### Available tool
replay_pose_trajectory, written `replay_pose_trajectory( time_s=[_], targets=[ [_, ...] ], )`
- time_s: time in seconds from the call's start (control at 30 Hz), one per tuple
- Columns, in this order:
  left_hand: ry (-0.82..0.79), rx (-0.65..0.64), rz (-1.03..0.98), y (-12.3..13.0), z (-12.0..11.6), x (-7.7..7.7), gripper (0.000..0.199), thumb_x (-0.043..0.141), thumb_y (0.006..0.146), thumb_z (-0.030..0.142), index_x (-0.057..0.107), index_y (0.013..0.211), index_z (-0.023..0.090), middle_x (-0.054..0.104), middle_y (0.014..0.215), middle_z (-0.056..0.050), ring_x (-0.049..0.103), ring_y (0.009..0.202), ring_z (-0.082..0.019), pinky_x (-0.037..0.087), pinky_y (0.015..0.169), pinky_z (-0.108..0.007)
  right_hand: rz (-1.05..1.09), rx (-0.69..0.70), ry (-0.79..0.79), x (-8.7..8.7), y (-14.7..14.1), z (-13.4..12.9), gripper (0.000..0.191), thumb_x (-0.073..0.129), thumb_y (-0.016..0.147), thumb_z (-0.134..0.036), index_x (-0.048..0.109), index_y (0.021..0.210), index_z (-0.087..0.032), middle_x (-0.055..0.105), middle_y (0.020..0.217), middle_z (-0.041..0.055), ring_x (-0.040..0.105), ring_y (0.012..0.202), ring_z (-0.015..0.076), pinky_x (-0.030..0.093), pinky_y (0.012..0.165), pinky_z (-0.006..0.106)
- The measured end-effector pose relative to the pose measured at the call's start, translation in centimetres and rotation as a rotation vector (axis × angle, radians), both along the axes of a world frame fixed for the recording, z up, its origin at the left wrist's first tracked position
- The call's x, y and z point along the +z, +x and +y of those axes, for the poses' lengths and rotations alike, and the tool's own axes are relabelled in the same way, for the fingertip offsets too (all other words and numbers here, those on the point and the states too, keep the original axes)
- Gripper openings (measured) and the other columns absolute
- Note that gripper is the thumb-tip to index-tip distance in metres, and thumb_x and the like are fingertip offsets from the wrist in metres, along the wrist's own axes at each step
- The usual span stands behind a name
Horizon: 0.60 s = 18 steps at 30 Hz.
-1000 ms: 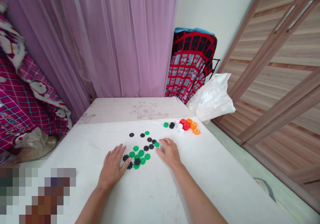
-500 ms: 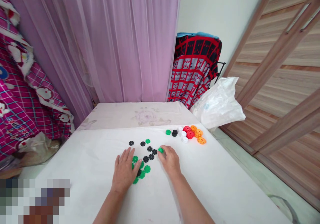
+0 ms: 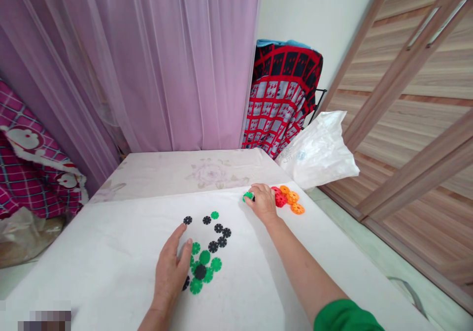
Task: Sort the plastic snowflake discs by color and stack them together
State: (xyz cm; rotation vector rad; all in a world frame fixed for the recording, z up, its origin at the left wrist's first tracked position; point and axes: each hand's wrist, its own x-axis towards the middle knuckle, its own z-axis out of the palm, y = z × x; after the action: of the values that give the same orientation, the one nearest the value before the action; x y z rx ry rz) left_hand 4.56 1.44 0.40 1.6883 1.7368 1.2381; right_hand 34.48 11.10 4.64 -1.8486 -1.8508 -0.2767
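My right hand (image 3: 264,203) is at the back right of the table, its fingertips closed on a green notched plastic disc (image 3: 247,196). Whether that is one disc or several stacked ones I cannot make out. My left hand (image 3: 170,267) rests at the left with its fingers apart and empty, the index fingertip beside a black disc (image 3: 187,220). To its right lies a cluster of green discs (image 3: 216,264) with a black disc (image 3: 200,272) on top. Several more black discs (image 3: 222,242) form a loose line beyond, near a lone green disc (image 3: 215,215).
Red discs (image 3: 281,199) and orange discs (image 3: 297,208) are piled right of my right hand. A white plastic bag (image 3: 318,151) hangs at the table's right back corner. The table (image 3: 295,262) has a white cover; a wooden wardrobe (image 3: 414,124) stands on the right.
My right hand has moved back and right with the green disc, now covering the white discs. My left hand has drawn back, uncovering more of the cluster. The view has shifted slightly.
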Motion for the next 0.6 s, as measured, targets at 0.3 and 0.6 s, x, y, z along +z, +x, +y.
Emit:
replay_pose_trajectory(
  time_s=[0.3, 0.6],
  targets=[
    [-0.044, -0.001, 0.018, -0.1, 0.1, -0.1, 0.049, 0.049, 0.086, 0.049, 0.062, 0.125, 0.022, 0.06, 0.136, -0.008, 0.054, 0.128, -0.028, 0.043, 0.109, -0.047, -0.023, -0.011, -0.054, -1.5, 0.0, 1.2, 0.013, 0.065, 0.082, -0.03, 0.071, 0.091, -0.022, 0.064, 0.126, 0.0089, 0.04, 0.13, 0.0312, 0.023, 0.104, 0.049],
    [-0.051, 0.174, -0.323, -0.2, 0.1, 0.9, 0.042, 0.052, 0.085, 0.043, 0.064, 0.121, 0.024, 0.062, 0.134, -0.006, 0.053, 0.129, -0.024, 0.037, 0.113, -0.043, 0.03, 0.135, -0.024, -1.5, -2.0, -1.3, 0.02, 0.054, 0.089, -0.023, 0.071, 0.1, -0.023, 0.067, 0.115, 0.0074, 0.055, 0.107, 0.0226, 0.038, 0.093, 0.036]
  ],
)
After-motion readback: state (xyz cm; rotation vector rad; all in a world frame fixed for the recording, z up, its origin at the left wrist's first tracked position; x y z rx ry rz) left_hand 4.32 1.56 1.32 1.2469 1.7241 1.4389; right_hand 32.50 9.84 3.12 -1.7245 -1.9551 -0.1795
